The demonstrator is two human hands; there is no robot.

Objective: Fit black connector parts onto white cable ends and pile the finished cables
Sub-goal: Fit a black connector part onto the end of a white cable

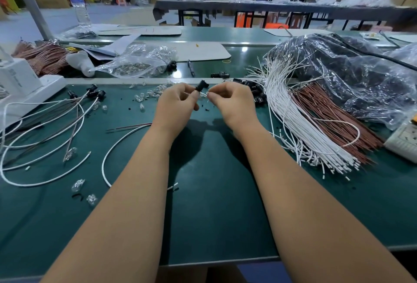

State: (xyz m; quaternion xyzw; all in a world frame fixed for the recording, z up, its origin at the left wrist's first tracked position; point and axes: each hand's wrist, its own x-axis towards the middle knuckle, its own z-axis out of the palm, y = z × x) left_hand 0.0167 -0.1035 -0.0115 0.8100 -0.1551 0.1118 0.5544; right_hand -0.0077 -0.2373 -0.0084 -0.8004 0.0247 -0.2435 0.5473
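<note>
Above bare green mat (214, 203), hands pinch black connector (201, 85), piles flanking.

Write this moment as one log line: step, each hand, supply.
step: fitting | left hand: pinches black connector | right hand: pinches small clear part at connector | supply: white cables on right

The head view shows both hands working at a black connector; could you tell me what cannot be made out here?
- Head view: what the right hand pinches is hidden by its fingertips and too small to name.
- Whether the black connector, pinched by the left hand, is seated yet: too small.
- Contents of the dark plastic bag: blurred by glare.
</note>
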